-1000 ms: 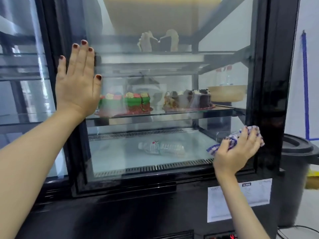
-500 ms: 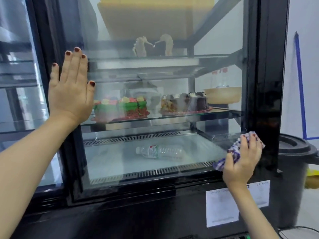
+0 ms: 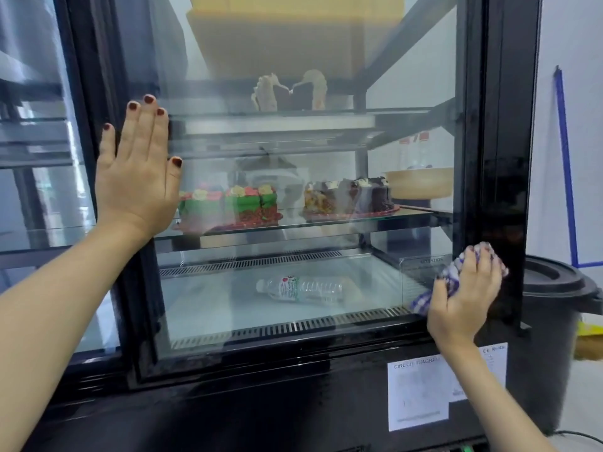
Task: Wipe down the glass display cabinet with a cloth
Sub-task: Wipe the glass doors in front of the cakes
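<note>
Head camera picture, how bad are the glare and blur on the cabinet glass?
Head view: hazy reflections veil the glass, softening the cakes and the bottle; the left frame post leans, likely wide-lens distortion; the left hand, flat on the glass, and the right hand gripping the cloth look sharp.

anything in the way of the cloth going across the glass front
Only the left hand, pressed flat at the glass, upper left. The right hand holds the cloth at the lower right; cakes and bottle sit inside.
</note>
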Motion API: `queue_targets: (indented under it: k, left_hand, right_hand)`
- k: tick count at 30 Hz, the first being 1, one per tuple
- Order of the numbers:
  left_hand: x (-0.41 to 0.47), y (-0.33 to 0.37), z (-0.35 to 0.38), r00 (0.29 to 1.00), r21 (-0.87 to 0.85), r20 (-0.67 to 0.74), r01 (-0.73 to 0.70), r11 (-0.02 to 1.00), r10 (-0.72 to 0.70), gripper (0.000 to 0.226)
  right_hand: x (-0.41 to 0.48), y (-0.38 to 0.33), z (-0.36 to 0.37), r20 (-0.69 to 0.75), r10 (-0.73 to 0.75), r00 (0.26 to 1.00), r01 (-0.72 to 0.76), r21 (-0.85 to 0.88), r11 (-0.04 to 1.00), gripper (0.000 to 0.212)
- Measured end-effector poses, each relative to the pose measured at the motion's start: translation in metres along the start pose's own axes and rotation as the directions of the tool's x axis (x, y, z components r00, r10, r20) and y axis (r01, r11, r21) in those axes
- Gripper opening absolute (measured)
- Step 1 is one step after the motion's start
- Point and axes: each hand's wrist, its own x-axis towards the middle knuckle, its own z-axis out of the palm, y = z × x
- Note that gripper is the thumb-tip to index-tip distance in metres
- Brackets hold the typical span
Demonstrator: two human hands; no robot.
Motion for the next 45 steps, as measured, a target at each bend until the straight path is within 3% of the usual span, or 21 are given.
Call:
queue_targets:
  k: [4, 10, 16, 20, 23, 27, 29, 33, 36, 39, 42, 45]
  left_hand:
    - [0.0, 0.0, 0.0, 1.0, -0.002, -0.003, -0.003, 1.0, 0.003, 0.059]
    - [-0.001, 0.001, 0.0, 1.0, -0.01, -0.006, -0.002, 1.0, 0.002, 0.06]
    - [-0.001, -0.002, 0.001, 1.0, -0.004, -0.012, 0.0, 1.0, 0.0, 0.06]
    - [-0.001, 0.0, -0.001, 1.0, -0.005, -0.005, -0.007, 1.0, 0.007, 0.059]
    - [-0.002, 0.0, -0.002, 1.0, -0.005, 0.011, 0.004, 1.0, -0.004, 0.059]
    - [-0.003, 0.002, -0.002, 1.0, -0.022, 0.026, 0.014, 1.0, -0.013, 0.058]
    - [-0.003, 0.001, -0.003, 0.999, -0.022, 0.035, 0.023, 0.999, -0.023, 0.058]
    - [-0.002, 0.0, -0.005, 0.998, -0.024, 0.046, 0.042, 0.999, -0.041, 0.058]
    - [-0.001, 0.001, -0.004, 0.999, -0.019, 0.04, 0.034, 0.999, -0.034, 0.058]
    - [-0.001, 0.0, -0.004, 0.998, -0.02, 0.037, 0.044, 0.999, -0.043, 0.059]
    - [0.0, -0.001, -0.004, 0.998, -0.012, 0.048, 0.037, 0.999, -0.036, 0.059]
    - [0.002, -0.002, -0.004, 0.997, -0.02, 0.07, 0.03, 0.999, -0.029, 0.058]
  right_hand:
    - [0.048, -0.016, 0.009, -0.027, -0.04, 0.999, 0.04, 0.014, 0.999, 0.06]
    - [-0.037, 0.033, -0.008, 0.173, -0.265, 0.949, 0.272, -0.017, 0.962, 0.06]
    - [-0.001, 0.014, -0.002, 0.13, -0.26, 0.957, 0.263, -0.001, 0.965, 0.06]
    - [0.035, -0.006, 0.006, 0.056, -0.198, 0.979, 0.197, 0.028, 0.98, 0.058]
    - [0.01, 0.001, 0.006, 0.051, -0.167, 0.985, 0.165, 0.043, 0.985, 0.059]
    - [-0.057, -0.015, 0.01, 0.021, 0.072, 0.997, -0.073, 0.048, 0.996, 0.063]
    - [-0.087, -0.046, 0.02, 0.004, 0.115, 0.993, -0.115, 0.05, 0.992, 0.06]
    - [-0.148, -0.137, 0.047, 0.155, -0.06, 0.986, 0.063, -0.014, 0.998, 0.063]
    - [-0.191, -0.216, 0.064, 0.334, -0.128, 0.934, 0.15, -0.042, 0.988, 0.072]
    - [-0.22, -0.269, 0.077, 0.408, -0.29, 0.866, 0.358, -0.099, 0.929, 0.074]
    - [-0.22, -0.28, 0.082, 0.412, -0.474, 0.778, 0.544, -0.066, 0.837, 0.074]
    - [-0.189, -0.248, 0.078, 0.351, -0.633, 0.69, 0.672, 0.016, 0.741, 0.073]
